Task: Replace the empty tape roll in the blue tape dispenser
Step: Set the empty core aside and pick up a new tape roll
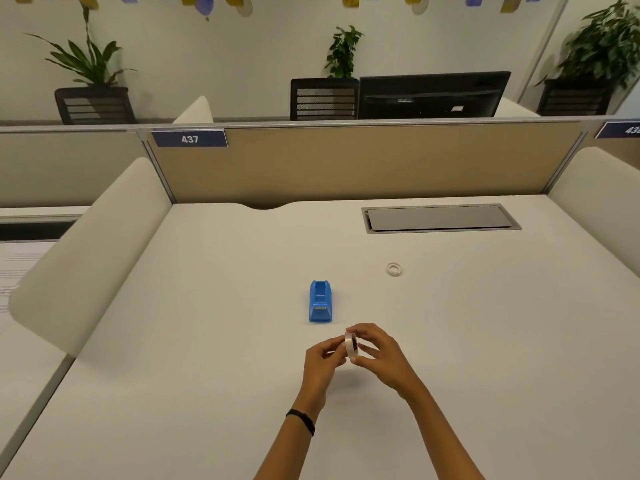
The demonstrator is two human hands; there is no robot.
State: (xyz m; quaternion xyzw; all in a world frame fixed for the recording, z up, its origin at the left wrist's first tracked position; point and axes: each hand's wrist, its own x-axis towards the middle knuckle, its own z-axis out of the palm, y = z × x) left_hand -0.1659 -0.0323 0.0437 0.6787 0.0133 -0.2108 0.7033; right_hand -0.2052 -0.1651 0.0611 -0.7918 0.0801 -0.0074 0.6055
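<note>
So both hands were up over the white desk near its front edge, sharing one roll of clear tape. It stood on edge between them, turned so you mostly saw the band of tape rather than the hole. The right hand had its fingers curled over the top of the roll with the thumb underneath, so it was clamped on it from the right. The left hand came in from the other side, thumb and fingertips pinched together right at the roll's left face. Couldn't tell whether it was gripping the core or just picking at the tape end, too small to see. A black band sat on the left wrist.

From the hands, the blue tape dispenser was at about 11 o'clock, close by, flat on the desk with its cradle open and nothing in it, narrow end pointing back at the person. The small, thin ring that looked like a spent core lay flat at roughly 1 o'clock, well apart from the dispenser. Further back at 1 o'clock was a grey cable hatch set into the desk.
</note>
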